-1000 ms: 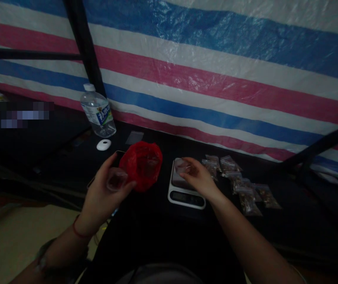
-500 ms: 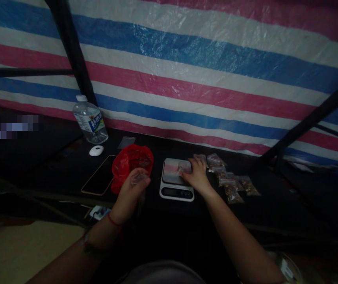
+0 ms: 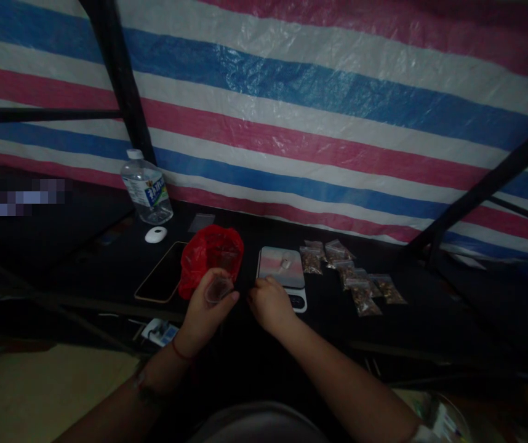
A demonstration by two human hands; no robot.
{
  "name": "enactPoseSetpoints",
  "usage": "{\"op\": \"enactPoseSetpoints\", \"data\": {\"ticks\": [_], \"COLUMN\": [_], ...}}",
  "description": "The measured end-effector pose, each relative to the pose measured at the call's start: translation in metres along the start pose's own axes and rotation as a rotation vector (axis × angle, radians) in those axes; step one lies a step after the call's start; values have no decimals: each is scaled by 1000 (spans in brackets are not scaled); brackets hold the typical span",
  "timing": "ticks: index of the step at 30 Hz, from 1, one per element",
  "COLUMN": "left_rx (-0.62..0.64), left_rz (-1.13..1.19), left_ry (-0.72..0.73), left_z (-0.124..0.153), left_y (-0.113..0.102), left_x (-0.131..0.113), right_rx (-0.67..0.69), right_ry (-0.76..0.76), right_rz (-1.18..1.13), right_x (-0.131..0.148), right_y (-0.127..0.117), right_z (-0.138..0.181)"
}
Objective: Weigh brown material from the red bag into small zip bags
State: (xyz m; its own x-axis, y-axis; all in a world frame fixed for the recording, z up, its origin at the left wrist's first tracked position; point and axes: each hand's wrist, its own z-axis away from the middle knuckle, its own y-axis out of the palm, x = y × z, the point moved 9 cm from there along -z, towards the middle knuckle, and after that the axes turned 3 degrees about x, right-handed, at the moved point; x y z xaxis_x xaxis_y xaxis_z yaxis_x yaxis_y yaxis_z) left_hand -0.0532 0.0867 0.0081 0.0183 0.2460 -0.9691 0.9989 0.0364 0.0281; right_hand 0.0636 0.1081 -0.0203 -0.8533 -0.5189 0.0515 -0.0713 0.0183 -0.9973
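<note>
My left hand (image 3: 208, 301) is closed around a small clear plastic cup (image 3: 218, 288), held at the near edge of an opened red plastic bag (image 3: 208, 249). To its right, my right hand (image 3: 268, 301) is curled, over the front left corner of a white kitchen scale (image 3: 282, 274). Its fingertips are hidden, so I cannot make out what they hold, if anything. A small pale mark or clear piece (image 3: 286, 261) shows on the scale's shiny plate. Right of the scale lie several small zip bags (image 3: 360, 295) filled with brown bits, one bag (image 3: 311, 260) close beside the plate.
A phone (image 3: 160, 274) lies left of the red bag. Behind it are a white rounded object (image 3: 156, 234), a large clear bottle (image 3: 148, 191) and a flat clear zip bag (image 3: 202, 223). A striped plastic sheet (image 3: 292, 129) hangs behind the black table, between dark poles (image 3: 123, 80).
My right hand has drawn back from the scale's right side to its front left corner, and its fingers have curled. My left hand still holds the cup, now a little further right.
</note>
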Motion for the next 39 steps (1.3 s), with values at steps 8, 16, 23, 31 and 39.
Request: {"op": "enactPoseSetpoints", "data": {"ticks": [8, 16, 23, 31, 39], "left_rx": [74, 113, 142, 160, 191], "left_rz": [-54, -100, -179, -184, -262], "left_ry": [3, -26, -67, -121, -30], "left_z": [5, 9, 9, 5, 3], "left_y": [9, 15, 24, 29, 36], "left_x": [-1, 8, 15, 27, 26], "right_rx": [-246, -417, -387, -419, -211], "right_ry": [56, 221, 186, 42, -168], "right_rz": [-144, -221, -319, -596, -1031], "right_x": [-42, -141, -145, -119, -40], "right_y": [-39, -63, -44, -52, -66], "right_z": [-4, -8, -6, -1, 18]}}
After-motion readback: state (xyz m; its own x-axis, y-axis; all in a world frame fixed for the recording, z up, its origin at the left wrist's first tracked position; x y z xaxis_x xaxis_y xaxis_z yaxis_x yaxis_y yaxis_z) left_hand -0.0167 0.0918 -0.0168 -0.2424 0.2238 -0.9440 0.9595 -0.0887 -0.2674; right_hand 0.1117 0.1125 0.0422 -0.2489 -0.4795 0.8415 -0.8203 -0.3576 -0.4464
